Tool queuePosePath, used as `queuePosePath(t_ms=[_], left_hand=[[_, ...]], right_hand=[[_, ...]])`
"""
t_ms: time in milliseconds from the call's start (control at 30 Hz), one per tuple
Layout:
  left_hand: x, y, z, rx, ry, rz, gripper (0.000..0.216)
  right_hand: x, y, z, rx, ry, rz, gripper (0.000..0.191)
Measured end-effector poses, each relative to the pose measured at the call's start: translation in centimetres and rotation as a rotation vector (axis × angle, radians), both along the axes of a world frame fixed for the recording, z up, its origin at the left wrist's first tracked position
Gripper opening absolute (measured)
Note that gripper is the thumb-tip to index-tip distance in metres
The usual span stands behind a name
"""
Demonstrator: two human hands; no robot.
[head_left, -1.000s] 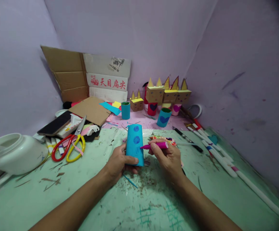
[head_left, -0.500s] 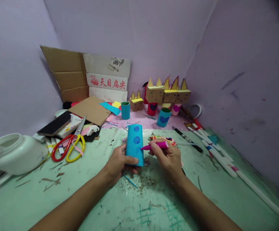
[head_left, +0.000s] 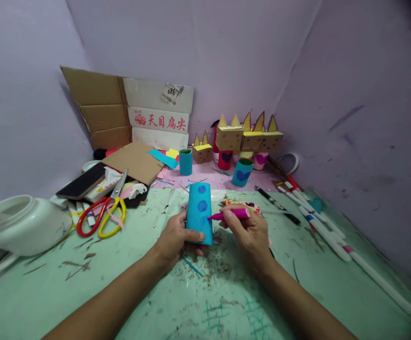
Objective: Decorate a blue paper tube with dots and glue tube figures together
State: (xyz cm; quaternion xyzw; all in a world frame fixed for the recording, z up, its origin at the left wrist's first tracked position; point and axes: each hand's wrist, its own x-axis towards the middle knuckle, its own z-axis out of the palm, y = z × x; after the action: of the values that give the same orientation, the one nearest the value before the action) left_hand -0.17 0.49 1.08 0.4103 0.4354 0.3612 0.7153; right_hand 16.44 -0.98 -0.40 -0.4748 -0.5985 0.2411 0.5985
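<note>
Tube over grn tbl, lilac walls

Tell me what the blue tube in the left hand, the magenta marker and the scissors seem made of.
Blue tube: probably paper or card, matte; ink sits patchily in its darker blue dots. Magenta marker: likely plastic, smooth and evenly coloured. Scissors: grey blades with a metallic sheen, probably steel; red and yellow handles look smooth, perhaps plastic.

Only a slight shift of view
</note>
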Motion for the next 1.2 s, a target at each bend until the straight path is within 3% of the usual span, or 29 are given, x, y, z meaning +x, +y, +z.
queuePosePath(t_ms=[1200], left_hand=[[-0.04,0.01,-0.38,0.007,-0.028,0.003,0.058]], right_hand=[[-0.13,-0.09,0.21,-0.012,-0.008,0.059,0.021]])
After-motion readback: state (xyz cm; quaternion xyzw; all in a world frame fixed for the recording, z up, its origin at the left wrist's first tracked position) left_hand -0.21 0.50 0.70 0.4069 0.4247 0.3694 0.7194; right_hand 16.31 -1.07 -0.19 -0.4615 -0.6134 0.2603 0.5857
